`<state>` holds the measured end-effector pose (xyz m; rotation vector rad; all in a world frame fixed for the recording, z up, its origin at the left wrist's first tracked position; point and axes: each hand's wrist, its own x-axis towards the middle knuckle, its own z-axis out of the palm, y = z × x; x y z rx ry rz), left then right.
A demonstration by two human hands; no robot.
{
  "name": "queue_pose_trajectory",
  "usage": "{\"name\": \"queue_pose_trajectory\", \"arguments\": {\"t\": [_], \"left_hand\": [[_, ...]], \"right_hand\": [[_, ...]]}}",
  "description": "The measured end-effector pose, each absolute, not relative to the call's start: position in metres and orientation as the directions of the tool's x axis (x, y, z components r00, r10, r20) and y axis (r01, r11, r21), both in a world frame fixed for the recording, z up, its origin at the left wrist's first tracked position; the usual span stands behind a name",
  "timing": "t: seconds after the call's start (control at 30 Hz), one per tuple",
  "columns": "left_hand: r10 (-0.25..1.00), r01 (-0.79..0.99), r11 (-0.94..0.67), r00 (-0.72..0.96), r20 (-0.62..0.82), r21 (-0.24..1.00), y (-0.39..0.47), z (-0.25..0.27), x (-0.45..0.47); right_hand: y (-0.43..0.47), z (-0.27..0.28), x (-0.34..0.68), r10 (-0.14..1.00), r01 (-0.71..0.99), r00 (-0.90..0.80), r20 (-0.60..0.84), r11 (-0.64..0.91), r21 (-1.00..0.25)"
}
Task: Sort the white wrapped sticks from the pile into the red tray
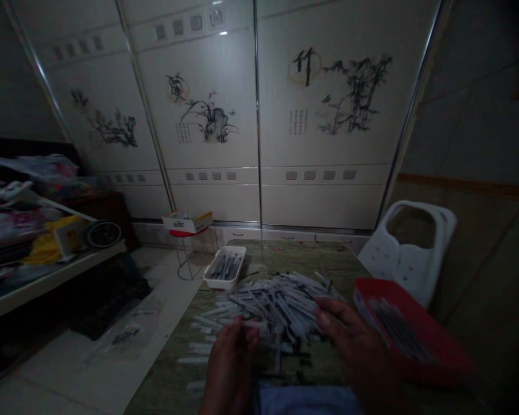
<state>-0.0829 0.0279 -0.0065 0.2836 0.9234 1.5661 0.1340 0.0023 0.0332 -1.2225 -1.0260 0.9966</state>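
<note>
A heap of slim whitish pen barrels (281, 300), mixed with thin dark pieces, is spread over the table. At the heap's near left edge, my left hand (231, 363) has its fingers closed on a pale pen barrel (254, 325) that points to the right. My right hand (350, 334) is at the heap's right side, thumb and index finger drawn close together. Whether a piece sits between those fingertips is too dim and blurred to see. Several more barrels lie in loose rows left of my left hand.
A white tray (221, 283) of dark slim pieces stands at the table's far left. On the right is a red bin (436, 340) holding long thin pieces. Beyond it stands a white plastic chair (398, 253). A stool with an open box (185, 223) is behind the table (168, 369).
</note>
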Motion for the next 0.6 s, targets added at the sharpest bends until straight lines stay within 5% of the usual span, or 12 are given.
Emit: {"name": "queue_pose_trajectory", "arguments": {"t": [0.17, 0.6], "left_hand": [[0.925, -0.757, 0.05, -0.211, -0.316, 0.652, 0.025, -0.006, -0.079], [0.922, -0.827, 0.115, -0.117, -0.368, 0.55, 0.017, -0.002, -0.057]], "right_hand": [[-0.003, 0.031, 0.131, 0.961, -0.098, 0.264, 0.086, 0.115, -0.989], [-0.005, 0.032, 0.129, 0.971, 0.096, 0.226, 0.076, 0.055, -0.994]]}}
